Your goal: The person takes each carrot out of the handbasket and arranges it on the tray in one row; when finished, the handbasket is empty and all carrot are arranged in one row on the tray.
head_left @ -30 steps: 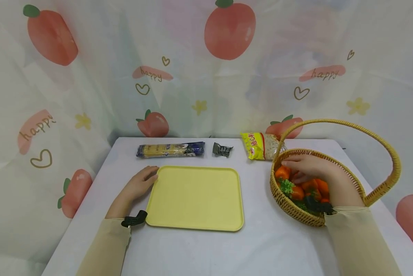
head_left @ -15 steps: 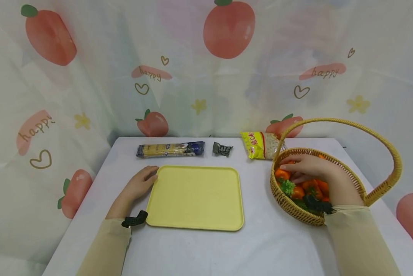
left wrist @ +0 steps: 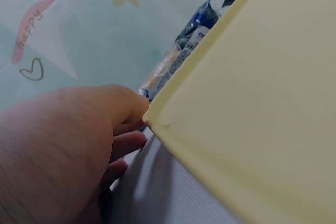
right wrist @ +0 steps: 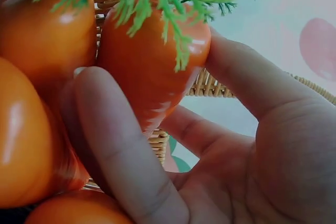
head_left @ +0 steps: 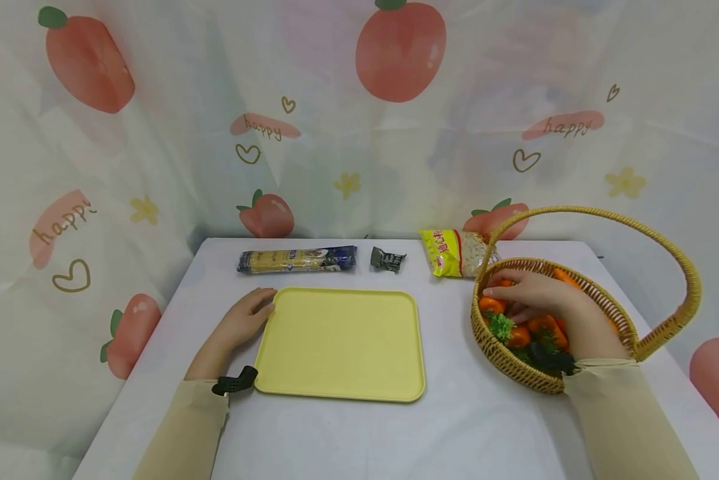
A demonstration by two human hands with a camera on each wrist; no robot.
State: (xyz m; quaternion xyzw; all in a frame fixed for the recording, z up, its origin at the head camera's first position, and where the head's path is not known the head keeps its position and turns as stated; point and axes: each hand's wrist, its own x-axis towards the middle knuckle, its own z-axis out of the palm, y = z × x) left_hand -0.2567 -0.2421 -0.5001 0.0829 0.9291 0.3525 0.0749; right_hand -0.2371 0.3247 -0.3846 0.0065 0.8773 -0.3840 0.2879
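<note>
My right hand (head_left: 530,291) reaches into a wicker basket (head_left: 493,357) of orange carrots with green leafy tops. In the right wrist view, thumb and fingers lie on either side of one shiny carrot (right wrist: 152,61), pinching it near its leaves (right wrist: 168,3). Other carrots (right wrist: 42,30) crowd against the fingers. My left hand (head_left: 247,319) rests at the upper left corner of a pale yellow tray (head_left: 340,343). In the left wrist view its fingertips are right at the tray's rim (left wrist: 152,118), with the fingers loosely bent.
Behind the tray lie a long pasta packet (head_left: 296,260), a small dark wrapped packet (head_left: 387,260) and a yellow-and-clear bag (head_left: 452,255). The basket's tall handle (head_left: 635,230) arches over the right forearm. A patterned curtain (head_left: 311,80) hangs behind the white table (head_left: 347,433).
My right hand has shifted slightly left inside the basket, and more of a carrot shows behind it. The left hand and tray stay where they were.
</note>
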